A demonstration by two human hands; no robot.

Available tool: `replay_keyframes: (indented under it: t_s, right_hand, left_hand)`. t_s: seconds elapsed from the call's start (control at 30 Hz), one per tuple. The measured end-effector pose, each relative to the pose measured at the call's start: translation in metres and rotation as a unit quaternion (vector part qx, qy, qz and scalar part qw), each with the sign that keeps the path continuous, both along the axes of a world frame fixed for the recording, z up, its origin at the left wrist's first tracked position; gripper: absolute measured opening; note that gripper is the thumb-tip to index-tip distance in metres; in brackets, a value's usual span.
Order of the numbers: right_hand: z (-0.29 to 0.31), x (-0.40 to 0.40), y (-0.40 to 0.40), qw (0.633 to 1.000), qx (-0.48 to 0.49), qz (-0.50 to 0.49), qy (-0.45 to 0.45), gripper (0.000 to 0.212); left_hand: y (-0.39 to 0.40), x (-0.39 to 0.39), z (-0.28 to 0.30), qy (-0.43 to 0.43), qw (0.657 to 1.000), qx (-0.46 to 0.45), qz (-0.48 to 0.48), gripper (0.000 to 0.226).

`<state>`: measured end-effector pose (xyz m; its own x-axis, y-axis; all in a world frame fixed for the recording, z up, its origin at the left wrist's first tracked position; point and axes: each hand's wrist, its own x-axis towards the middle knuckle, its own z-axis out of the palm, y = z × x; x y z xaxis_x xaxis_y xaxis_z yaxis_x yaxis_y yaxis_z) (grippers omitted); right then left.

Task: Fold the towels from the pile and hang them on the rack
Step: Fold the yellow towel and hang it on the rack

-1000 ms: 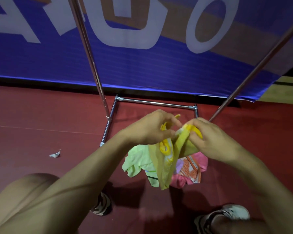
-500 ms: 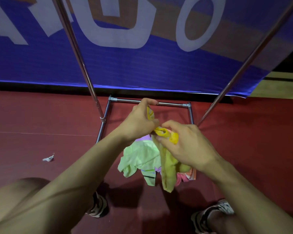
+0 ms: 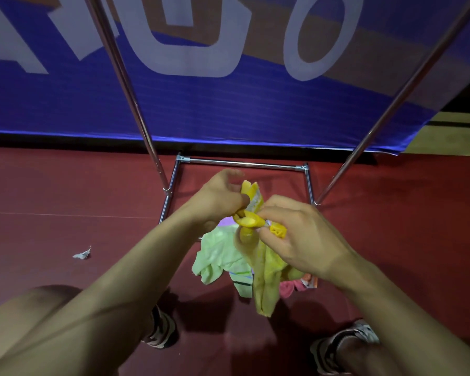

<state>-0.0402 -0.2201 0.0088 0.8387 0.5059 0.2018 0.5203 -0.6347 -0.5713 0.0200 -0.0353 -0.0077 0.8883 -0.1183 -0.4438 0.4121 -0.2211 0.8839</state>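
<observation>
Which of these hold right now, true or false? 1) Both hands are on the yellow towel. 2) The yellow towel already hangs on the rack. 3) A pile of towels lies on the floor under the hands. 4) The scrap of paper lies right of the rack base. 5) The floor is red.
1) True: the left hand and the right hand both pinch the yellow towel near its top edge.
2) False: it dangles from the hands, clear of the rack.
3) True: the pile of towels, pale green and pink among them, lies there.
4) False: the scrap of paper lies to the left.
5) True: the floor is red.
</observation>
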Motion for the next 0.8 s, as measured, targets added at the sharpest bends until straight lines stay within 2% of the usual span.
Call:
replay_keyframes:
  t_s: [0.17,0.3,0.43,0.7,0.8]
  right_hand:
    - [-0.004,0.007,-0.004,0.999,0.015,-0.033,0.020,0.024]
    - [-0.002,0.018,-0.014,0.994,0.030,-0.098,0.026,0.012]
    - [0.004,0.028,-0.027,0.982,0.071,-0.157,0.075,0.006]
    - [0.002,0.032,-0.032,0.975,0.071,-0.191,0.085,0.021]
    - [0.002,0.030,-0.029,0.978,0.066,-0.188,0.062,0.012]
  left_hand:
    - [0.001,0.001,0.011,-0.009,0.999,-0.037,0.012,0.064]
    - [0.001,0.000,0.016,-0.034,0.997,-0.052,-0.036,0.052]
    - [0.003,-0.003,0.022,-0.081,0.991,-0.030,-0.099,0.047]
    - [0.005,-0.009,0.031,-0.092,0.983,-0.019,-0.158,0.044]
    - [0.006,-0.010,0.028,-0.097,0.982,-0.011,-0.159,0.028]
